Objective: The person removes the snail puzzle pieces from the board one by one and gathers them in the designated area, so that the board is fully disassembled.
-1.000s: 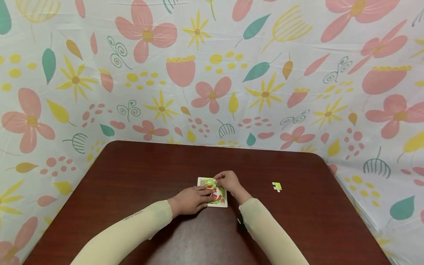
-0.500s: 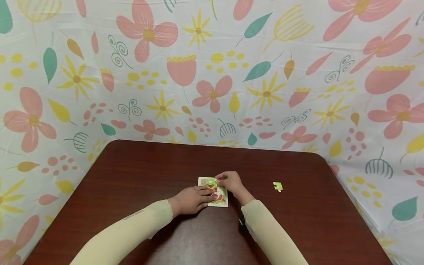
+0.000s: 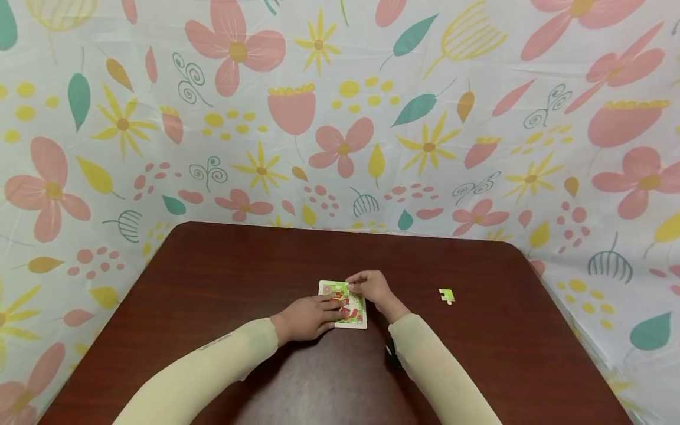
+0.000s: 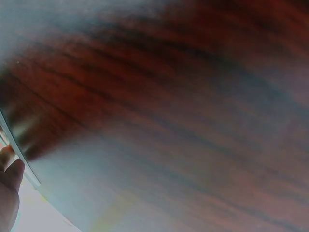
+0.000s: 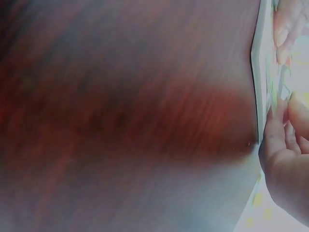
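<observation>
Floral cloth (image 3: 212, 141), printed with pink blossoms, yellow daisies and teal leaves, forms the backdrop to a dark red-brown, wood-grained table (image 3: 255, 260) where a person works with both bare hands. At left, a pale cream left sleeve (image 3: 196, 369) bearing small dark lettering reaches in from the lower edge. The left hand (image 3: 308, 319) lies palm down, its fingers extended and slightly spread across the left and middle of a small jigsaw puzzle (image 3: 358, 306). The white-bordered puzzle rests flat near the middle of the table, its picture showing red shapes on bright green, partly hidden by the fingers.

At the puzzle's upper right corner, the right hand (image 3: 372, 288) brings thumb and forefinger together, pinching a thin jigsaw piece (image 5: 284, 79) that the right wrist view shows tilted above the board; its printed side is too blurred to read. The right sleeve (image 3: 435, 366), the same cream colour, angles toward the lower right, with a small dark object (image 3: 392, 350) partly hidden at its left edge. Farther right, well apart from the puzzle, a loose green-and-yellow jigsaw piece (image 3: 447, 296) lies flat on the tabletop.
</observation>
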Motion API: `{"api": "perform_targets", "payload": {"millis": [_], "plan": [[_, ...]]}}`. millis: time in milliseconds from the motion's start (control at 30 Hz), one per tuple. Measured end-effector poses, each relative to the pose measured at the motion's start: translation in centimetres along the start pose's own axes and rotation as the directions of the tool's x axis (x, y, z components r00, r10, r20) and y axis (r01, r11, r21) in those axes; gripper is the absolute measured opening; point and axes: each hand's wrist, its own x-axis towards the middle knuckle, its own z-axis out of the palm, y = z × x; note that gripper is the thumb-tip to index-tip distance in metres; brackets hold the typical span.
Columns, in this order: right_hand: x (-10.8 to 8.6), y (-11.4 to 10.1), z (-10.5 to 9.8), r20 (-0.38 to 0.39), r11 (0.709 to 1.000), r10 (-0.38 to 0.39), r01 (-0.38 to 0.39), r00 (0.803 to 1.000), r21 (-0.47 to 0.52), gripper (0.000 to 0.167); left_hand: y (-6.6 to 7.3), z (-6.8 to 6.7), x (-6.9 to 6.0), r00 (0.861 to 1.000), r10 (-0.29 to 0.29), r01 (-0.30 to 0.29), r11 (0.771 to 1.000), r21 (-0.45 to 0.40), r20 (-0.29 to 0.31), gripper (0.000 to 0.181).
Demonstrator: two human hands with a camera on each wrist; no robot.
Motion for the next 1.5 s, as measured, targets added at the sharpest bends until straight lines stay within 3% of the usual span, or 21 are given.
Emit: {"api": "perform_targets", "payload": {"millis": [300, 533, 1000, 1300, 1500], "plan": [[0.0, 0.1, -0.4, 0.040, 0.990, 0.059, -0.064, 0.997, 0.127, 0.019, 0.1, -0.2, 0.1, 0.998, -0.042, 0.047, 0.994, -0.097, 0.053, 0.043], [-0.1, -0.8, -1.6, 0.040, 0.986, 0.052, -0.057, 0.998, 0.155, 0.020, 0.1, -0.2, 0.0, 0.998, -0.054, 0.059, 0.992, -0.115, 0.043, 0.043], [-1.0, -1.3, -5.2, 0.021, 0.996, 0.005, -0.007, 1.000, 0.092, 0.025, -0.1, 0.1, 0.2, 1.000, -0.016, 0.016, 0.998, -0.059, 0.003, 0.043], [-1.8, 0.5, -8.7, 0.001, 1.000, 0.016, -0.016, 1.000, 0.009, 0.026, 0.1, 0.1, 0.1, 0.999, 0.014, -0.014, 1.000, 0.003, -0.044, 0.042], [-2.1, 1.6, -10.7, 0.019, 1.000, 0.025, -0.025, 1.000, 0.001, 0.027, 0.2, 0.0, 0.1, 1.000, -0.018, 0.017, 0.999, -0.043, -0.023, 0.042]]}}
